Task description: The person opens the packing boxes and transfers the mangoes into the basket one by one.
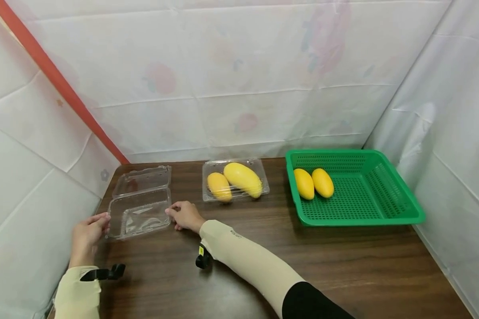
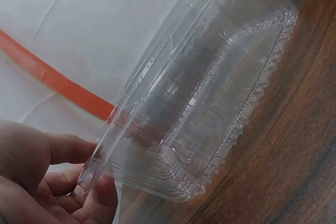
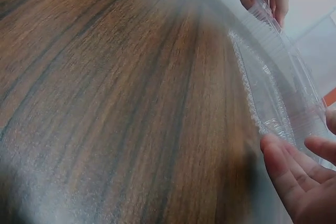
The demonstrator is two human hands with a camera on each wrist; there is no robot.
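A clear plastic clamshell box (image 1: 145, 215) with its lid (image 1: 143, 180) folded back lies at the left of the table. My left hand (image 1: 88, 232) pinches the rim at the box's left side; in the left wrist view that hand (image 2: 58, 174) has thumb and fingers on either side of the rim. At the opposite side, my right hand (image 1: 186, 215) holds the box's edge between thumb and fingers. The right wrist view shows the right hand (image 3: 307, 174) low against the ridged side wall. Only the wooden table shows through the box's base.
A second clear plastic box (image 1: 206, 182) holds a mango (image 1: 218, 186) and a larger yellow mango (image 1: 242, 178) at the back middle. To the right stands a green basket (image 1: 363, 221) with two mangoes (image 1: 322, 182) at its left end. White curtains (image 1: 239, 79) border the table (image 1: 239, 248).
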